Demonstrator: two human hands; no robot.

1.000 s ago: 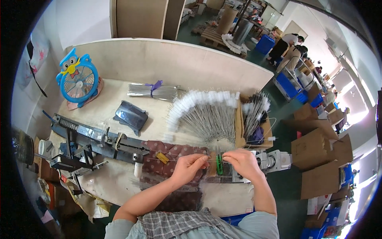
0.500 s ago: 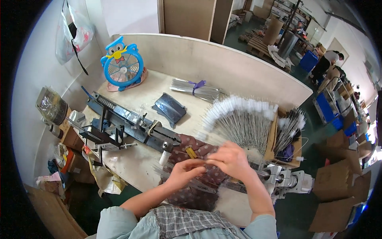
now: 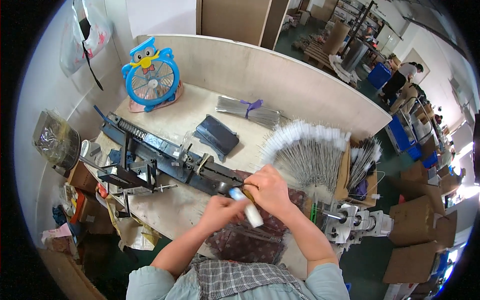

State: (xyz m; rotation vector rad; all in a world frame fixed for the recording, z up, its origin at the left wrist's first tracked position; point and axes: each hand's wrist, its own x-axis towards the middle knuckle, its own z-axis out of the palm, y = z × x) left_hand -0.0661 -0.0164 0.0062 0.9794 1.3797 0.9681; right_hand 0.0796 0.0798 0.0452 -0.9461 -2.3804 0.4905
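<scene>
Pale worktable (image 3: 172, 210), things spread along its length.
On it: 1 long black metal fixture (image 3: 155, 152), 1 polka-dot cloth (image 3: 227, 246), 1 dark flat object (image 3: 217, 134), 1 tied wire bundle (image 3: 233, 106), a spread of white-tipped wires (image 3: 311, 160), 1 pink cloth (image 3: 135, 106); at the right, 1 cardboard box (image 3: 342, 179) seems to rest too.

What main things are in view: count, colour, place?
table: one, pale, centre
fixture: one, dark, table's left half
handle: one, white, below fixture's end
cloth: one, dotted brown, table's front
fan: one, blue, back left
tied bundle: one, silver, back
flat item: one, dark, centre
white-tipped wires: many, silver, table's right
machine: one, silver, right edge
cartons: several, brown, right
bag: one, white, left wall
left hand: one, bare, at handle
right hand: one, bare, by fixture's end
</scene>
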